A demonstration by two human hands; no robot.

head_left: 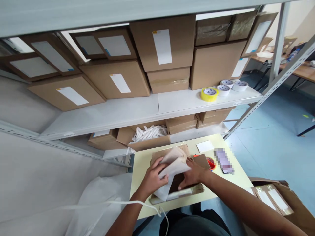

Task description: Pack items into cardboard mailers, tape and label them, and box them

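My left hand (154, 177) is closed on a crumpled white wrapping sheet (176, 160), thin like foam or paper, its fingers curled over the near-left part. The sheet hangs down into an open cardboard box (183, 194) on the small table. My right hand (193, 173) reaches into the box from the right, thumb stretched away from the fingers, and the fingertips meet the sheet's right edge. Part of its fingers is hidden by the sheet. Dark brown shows inside the box between my hands; whether something lies there, I cannot tell.
Right of the box on the pale yellow table (236, 164) lie a tape roll (211, 163), a white card (205, 146) and a blurred phone-like object (223, 160). Shelves (128, 108) behind hold cardboard boxes and tape rolls. A cable (118, 202) crosses my left arm. An open carton (278, 200) stands lower right.
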